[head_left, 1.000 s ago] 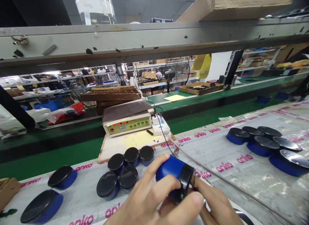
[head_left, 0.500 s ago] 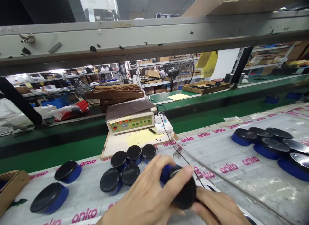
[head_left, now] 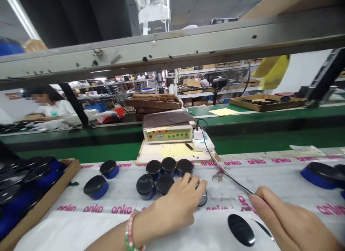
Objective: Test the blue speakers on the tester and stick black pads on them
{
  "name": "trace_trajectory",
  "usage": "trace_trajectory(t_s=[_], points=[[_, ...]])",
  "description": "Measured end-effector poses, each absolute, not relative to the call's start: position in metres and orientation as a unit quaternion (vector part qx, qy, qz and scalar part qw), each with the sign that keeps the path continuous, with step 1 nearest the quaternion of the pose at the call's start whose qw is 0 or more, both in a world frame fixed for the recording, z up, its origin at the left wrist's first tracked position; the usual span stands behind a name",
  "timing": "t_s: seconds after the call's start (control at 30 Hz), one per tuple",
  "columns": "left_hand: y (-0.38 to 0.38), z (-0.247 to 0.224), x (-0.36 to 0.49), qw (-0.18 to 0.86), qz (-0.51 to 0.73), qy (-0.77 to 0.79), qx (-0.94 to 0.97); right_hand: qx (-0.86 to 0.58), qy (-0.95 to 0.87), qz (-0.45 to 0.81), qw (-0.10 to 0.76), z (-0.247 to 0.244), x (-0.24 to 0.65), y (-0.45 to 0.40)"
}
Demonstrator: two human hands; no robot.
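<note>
My left hand [head_left: 179,200], with a beaded bracelet on its wrist, has its fingers curled over a round black-topped blue case [head_left: 203,199]. Most of this case is hidden under the hand; only its right rim shows. Right behind it stands a cluster of several similar cases, among them one at the front left [head_left: 145,186]. Off to the right, my right hand [head_left: 291,217] is closed on a thin black cable [head_left: 235,182], pinched between thumb and forefinger. The cable runs back to a white plug; its near end is hidden in the hand.
A control box [head_left: 168,134] with lit red indicators sits on a board behind the cases. A cardboard box [head_left: 67,179] full of cases stands left. Glossy black ovals [head_left: 240,229] lie on white sheeting. More cases [head_left: 320,175] are at right. A person sits far left.
The case has gone from between both hands down beside the cluster, under my left hand. My right hand has moved away to the right, with the cable. The view has turned left.
</note>
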State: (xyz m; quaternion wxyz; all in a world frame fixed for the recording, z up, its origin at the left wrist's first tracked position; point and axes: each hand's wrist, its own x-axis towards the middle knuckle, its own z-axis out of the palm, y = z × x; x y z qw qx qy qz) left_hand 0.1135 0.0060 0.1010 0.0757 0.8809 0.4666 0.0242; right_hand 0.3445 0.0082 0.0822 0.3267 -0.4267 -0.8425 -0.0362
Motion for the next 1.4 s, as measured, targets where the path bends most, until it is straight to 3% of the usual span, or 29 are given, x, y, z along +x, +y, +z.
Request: trace_trajectory(t_s=[0.17,0.23,0.4,0.5,0.63,0.97,1.2,1.4], points=[[0.011,0.171,0.062,0.051,0.052,0.555,0.828,-0.379,-0.906,-0.006,0.189,0.089,0.299,0.036],[0.007,0.182,0.022,0.105,0.091,0.61,0.78,-0.324,-0.933,-0.011,0.155,0.081,0.283,0.041],[-0.016,0.118,-0.037,0.211,0.136,0.65,0.718,-0.226,-0.952,-0.105,0.18,0.059,0.238,0.044],[-0.028,0.072,-0.033,0.236,0.228,0.642,0.693,-0.239,-0.952,-0.101,0.161,0.06,0.203,0.045],[-0.036,0.047,-0.021,0.262,0.313,0.633,0.658,-0.251,-0.955,-0.086,0.133,0.065,0.176,0.048],[-0.027,0.042,-0.033,0.34,0.368,0.567,0.653,-0.273,-0.958,-0.034,0.076,0.1,0.197,0.06],[0.034,0.037,-0.039,0.296,0.423,0.559,0.648,-0.289,-0.953,0.042,0.085,0.101,0.163,0.111],[0.024,0.057,-0.028,0.219,0.459,0.57,0.645,-0.246,-0.956,0.122,0.104,0.109,0.158,0.104]])
